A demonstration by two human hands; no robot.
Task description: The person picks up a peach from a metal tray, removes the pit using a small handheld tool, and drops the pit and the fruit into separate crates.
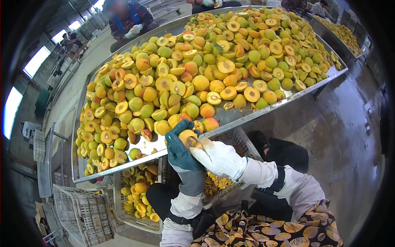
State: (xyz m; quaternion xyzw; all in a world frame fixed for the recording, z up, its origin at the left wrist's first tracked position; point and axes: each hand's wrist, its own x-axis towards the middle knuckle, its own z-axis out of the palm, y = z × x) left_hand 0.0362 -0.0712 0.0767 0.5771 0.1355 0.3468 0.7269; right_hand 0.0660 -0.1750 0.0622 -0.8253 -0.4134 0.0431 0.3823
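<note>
In front of the metal table's near edge, my left hand (183, 150), in a dark green coated glove with a grey cuff, is closed round a yellow peach (187, 136). A brown patch, like a pit or its hollow, shows on the side facing my right hand. My right hand (220, 158), in a white knitted glove, has its fingers bent together against that side. Whatever lies inside those fingers is hidden. Halved and whole-looking peaches (200, 83) are heaped just beyond both hands, several with brown pits showing.
The table's metal rim (263, 110) runs between me and the heap. Below it stand a crate of peach pieces (138, 197) and a crate holding small brownish-yellow bits (217, 183). Stacked crates (84, 216) are at lower left. A gloved co-worker (133, 20) sits across the table.
</note>
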